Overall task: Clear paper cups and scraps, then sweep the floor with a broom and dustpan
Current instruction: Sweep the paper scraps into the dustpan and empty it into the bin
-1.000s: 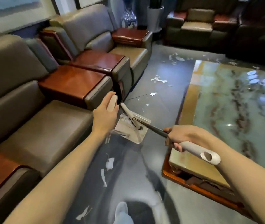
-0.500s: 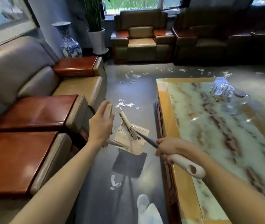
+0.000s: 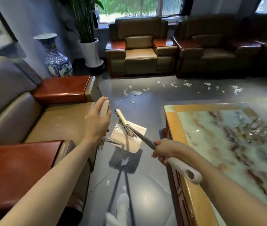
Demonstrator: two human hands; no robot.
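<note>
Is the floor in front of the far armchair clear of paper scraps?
No, white paper scraps lie scattered on the grey floor in front of the armchair.

I see the glossy grey floor littered with white paper scraps near the far armchair; one scrap lies closer to me.

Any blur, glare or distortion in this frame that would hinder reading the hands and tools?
Head view: motion blur smears the table and sofa; wide-angle distortion bends the frame's edges; glare sits on the floor; left hand, right hand, broom and dustpan read clearly, shadow beneath.
</note>
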